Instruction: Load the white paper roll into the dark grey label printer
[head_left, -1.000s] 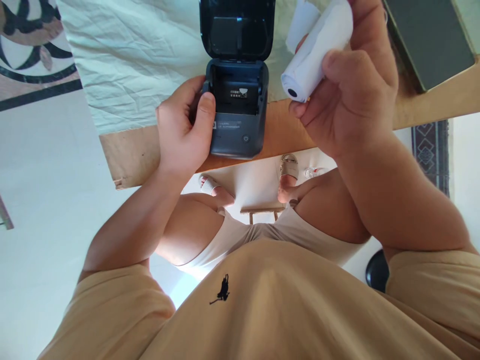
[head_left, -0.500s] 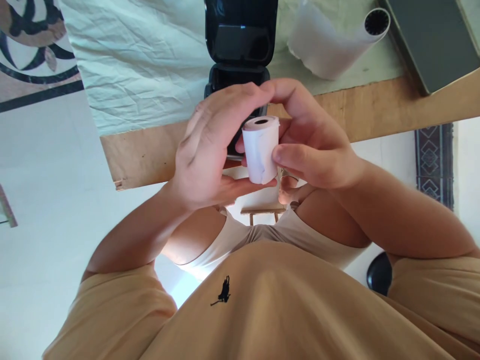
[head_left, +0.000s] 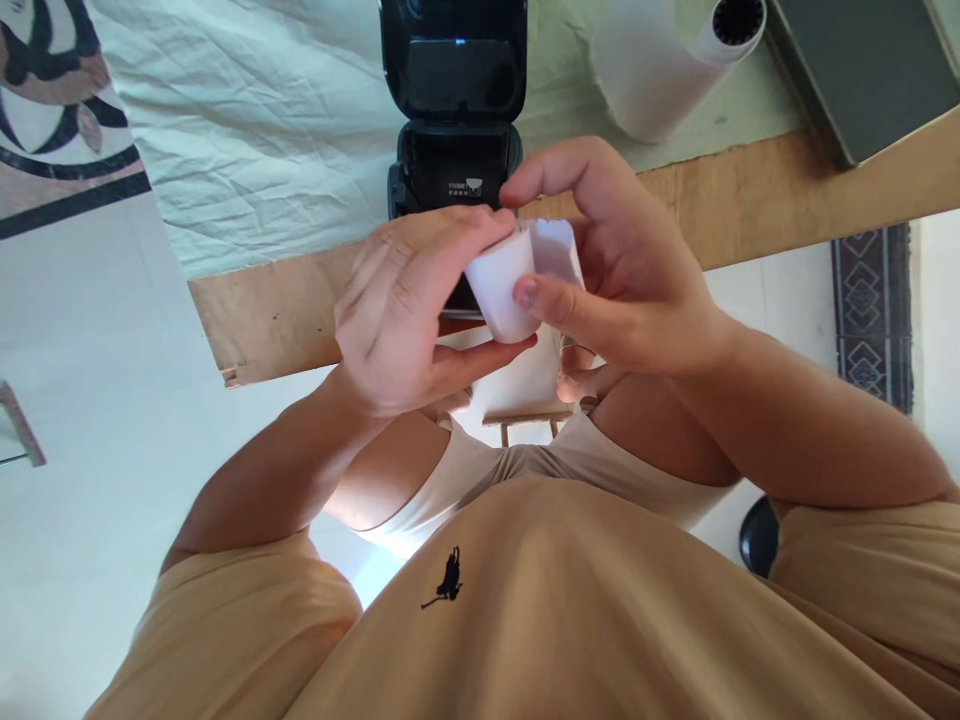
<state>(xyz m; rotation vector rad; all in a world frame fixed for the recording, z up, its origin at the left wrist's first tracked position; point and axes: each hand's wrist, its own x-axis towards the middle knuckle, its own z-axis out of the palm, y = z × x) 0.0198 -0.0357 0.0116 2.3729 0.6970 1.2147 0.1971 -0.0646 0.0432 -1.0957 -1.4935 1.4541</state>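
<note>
A small white paper roll is held up in front of me, its loose end peeled out to the right. My left hand grips the roll, fingers over its top and thumb beneath. With thumb and fingers, my right hand takes the loose paper end; its index finger arches above the roll. Just behind my hands stands a black printer-like device with its lid raised; my left hand hides part of its front.
A larger roll of clear wrap or thin sheet lies at the back right, beside a dark flat box. Pale green cloth covers the wooden table. Below the table edge are my legs and a small wooden stool.
The paper's loose end has been pulled away from the roll to the right. The roll has tilted, and my left fingers have come down over its top.
</note>
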